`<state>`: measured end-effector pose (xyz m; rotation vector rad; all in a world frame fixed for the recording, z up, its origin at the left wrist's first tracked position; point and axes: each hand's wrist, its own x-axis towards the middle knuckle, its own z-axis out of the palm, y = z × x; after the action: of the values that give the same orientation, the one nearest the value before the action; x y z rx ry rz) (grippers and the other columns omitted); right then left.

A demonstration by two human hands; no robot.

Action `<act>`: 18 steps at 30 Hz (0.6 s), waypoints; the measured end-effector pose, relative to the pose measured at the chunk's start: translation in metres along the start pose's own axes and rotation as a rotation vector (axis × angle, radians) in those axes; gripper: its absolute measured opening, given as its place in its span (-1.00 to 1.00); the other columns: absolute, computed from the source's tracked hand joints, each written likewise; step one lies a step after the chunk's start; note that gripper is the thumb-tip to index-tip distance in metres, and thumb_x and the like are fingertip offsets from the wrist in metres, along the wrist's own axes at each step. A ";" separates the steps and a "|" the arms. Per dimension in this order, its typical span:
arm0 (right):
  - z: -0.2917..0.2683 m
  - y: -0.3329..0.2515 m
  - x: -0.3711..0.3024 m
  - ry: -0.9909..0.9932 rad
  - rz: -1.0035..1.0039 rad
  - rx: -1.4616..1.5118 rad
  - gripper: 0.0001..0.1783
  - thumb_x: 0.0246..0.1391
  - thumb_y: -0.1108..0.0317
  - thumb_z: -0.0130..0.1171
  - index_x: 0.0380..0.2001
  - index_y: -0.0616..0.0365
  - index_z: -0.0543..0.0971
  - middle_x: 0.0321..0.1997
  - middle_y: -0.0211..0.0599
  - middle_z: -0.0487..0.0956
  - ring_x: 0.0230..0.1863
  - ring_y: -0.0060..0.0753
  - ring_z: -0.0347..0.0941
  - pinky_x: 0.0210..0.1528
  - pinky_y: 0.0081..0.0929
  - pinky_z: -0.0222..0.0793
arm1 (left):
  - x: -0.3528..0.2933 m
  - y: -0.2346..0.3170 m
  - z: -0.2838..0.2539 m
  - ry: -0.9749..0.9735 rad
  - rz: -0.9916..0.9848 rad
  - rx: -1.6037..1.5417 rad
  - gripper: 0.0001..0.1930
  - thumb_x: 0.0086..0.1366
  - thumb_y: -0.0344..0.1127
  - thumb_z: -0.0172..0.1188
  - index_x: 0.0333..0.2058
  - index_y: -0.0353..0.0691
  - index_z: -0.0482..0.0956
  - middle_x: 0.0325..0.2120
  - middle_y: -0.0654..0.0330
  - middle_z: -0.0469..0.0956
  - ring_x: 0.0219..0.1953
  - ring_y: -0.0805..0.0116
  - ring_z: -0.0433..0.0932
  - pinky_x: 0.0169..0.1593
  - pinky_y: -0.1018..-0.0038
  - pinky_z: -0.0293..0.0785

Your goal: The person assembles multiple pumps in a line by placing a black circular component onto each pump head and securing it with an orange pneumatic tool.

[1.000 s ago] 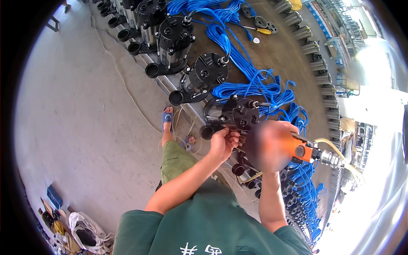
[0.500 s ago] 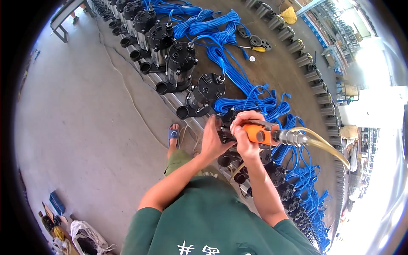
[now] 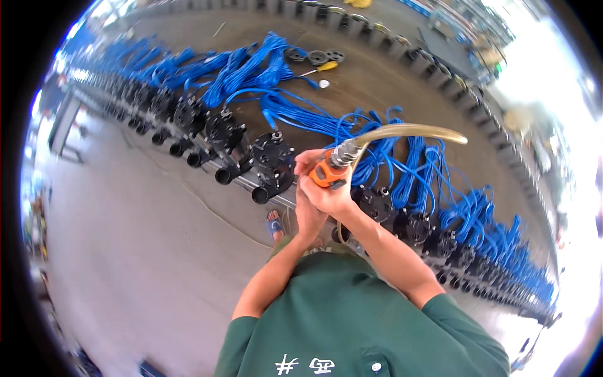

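Observation:
My right hand (image 3: 333,198) is wrapped around an orange air-powered tool (image 3: 322,174). A metal coupling (image 3: 345,152) sits on top of it, joined to a yellowish clear hose (image 3: 414,130). My left hand (image 3: 307,215) is just below and left of the right, against it or very near. Its fingers are mostly hidden behind the right hand and the tool. Left of the tool stands a black-topped pump (image 3: 272,154) with a round side outlet (image 3: 260,194). Whatever lies under the tool's working end is covered by my hands.
Similar black pumps run in a long row, such as one pump (image 3: 225,131) leftward and another (image 3: 375,204) rightward. Bundled blue cables (image 3: 301,116) lie behind them. A yellow-handled screwdriver (image 3: 327,66) rests near round black parts (image 3: 318,57). Metal cylinders (image 3: 358,25) line the far side.
The view has swung, so the pump row lies flatter. The orange tool and my right hand have shifted left toward the pump, and my left hand is now closer beneath them.

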<state>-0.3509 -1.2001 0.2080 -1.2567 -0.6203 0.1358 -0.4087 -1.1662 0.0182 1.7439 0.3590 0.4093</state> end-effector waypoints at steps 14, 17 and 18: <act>-0.079 -0.002 0.035 0.310 -0.093 -0.192 -0.95 -0.08 0.55 0.21 -0.48 0.22 0.53 -0.52 -0.47 0.54 -0.45 -0.65 0.43 -0.36 -0.54 0.40 | 0.069 0.007 -0.063 -0.611 -0.013 -0.081 -0.14 -0.06 -0.63 0.21 0.31 -0.23 0.20 0.01 0.19 0.54 0.11 0.37 0.47 0.26 0.44 0.32; -0.080 0.000 0.038 0.384 -0.057 -0.186 -0.95 -0.08 0.56 0.20 -0.49 0.23 0.53 -0.52 -0.47 0.54 -0.45 -0.66 0.43 -0.36 -0.55 0.40 | 0.078 0.010 -0.066 -0.661 -0.076 -0.070 -0.19 -0.06 -0.62 0.22 0.26 -0.24 0.23 -0.02 0.19 0.55 0.09 0.40 0.47 0.22 0.48 0.33; -0.081 -0.001 0.038 0.398 -0.041 -0.167 -0.94 -0.08 0.57 0.20 -0.46 0.23 0.54 -0.51 -0.47 0.54 -0.45 -0.66 0.43 -0.35 -0.54 0.40 | 0.077 0.007 -0.065 -0.654 -0.094 -0.082 -0.21 -0.06 -0.62 0.23 0.24 -0.25 0.25 -0.02 0.19 0.55 0.09 0.40 0.48 0.21 0.48 0.33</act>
<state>-0.2781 -1.2529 0.2088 -1.3826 -0.3160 -0.2017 -0.3697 -1.0761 0.0435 1.6685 -0.0483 -0.2187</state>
